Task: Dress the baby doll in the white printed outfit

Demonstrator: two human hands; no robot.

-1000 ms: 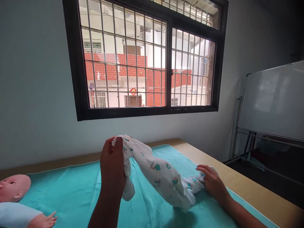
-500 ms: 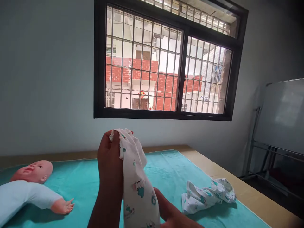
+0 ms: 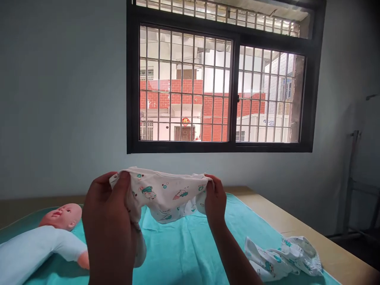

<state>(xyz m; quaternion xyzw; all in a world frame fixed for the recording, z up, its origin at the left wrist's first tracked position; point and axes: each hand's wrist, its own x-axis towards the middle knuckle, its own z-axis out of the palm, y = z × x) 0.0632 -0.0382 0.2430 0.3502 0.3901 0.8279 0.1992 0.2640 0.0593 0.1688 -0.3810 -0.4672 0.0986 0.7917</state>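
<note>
A white baby garment (image 3: 170, 192) with green and brown animal prints is stretched sideways in the air above the table. My left hand (image 3: 111, 221) pinches its left end between thumb and fingers. At the other end, my right hand (image 3: 216, 200) grips the upper right corner. The fabric sags between the two hands, and a loose part hangs down behind my left wrist. To the left lies a baby doll (image 3: 62, 217) in a pale blue-white suit, its hand partly hidden by my left arm. Which kind of garment I hold, shirt or trousers, is not clear.
A turquoise cloth (image 3: 178, 253) covers much of the wooden table (image 3: 279, 221). Another printed baby garment (image 3: 285, 257) lies crumpled at the right. Behind the table are a wall and a barred window (image 3: 184, 91); a metal stand (image 3: 350, 186) is at the far right.
My right hand has risen from the garment's lower part to its upper right corner. The garment, hanging lengthwise before, is now spread sideways. My left hand has shifted left, and the view has turned slightly left.
</note>
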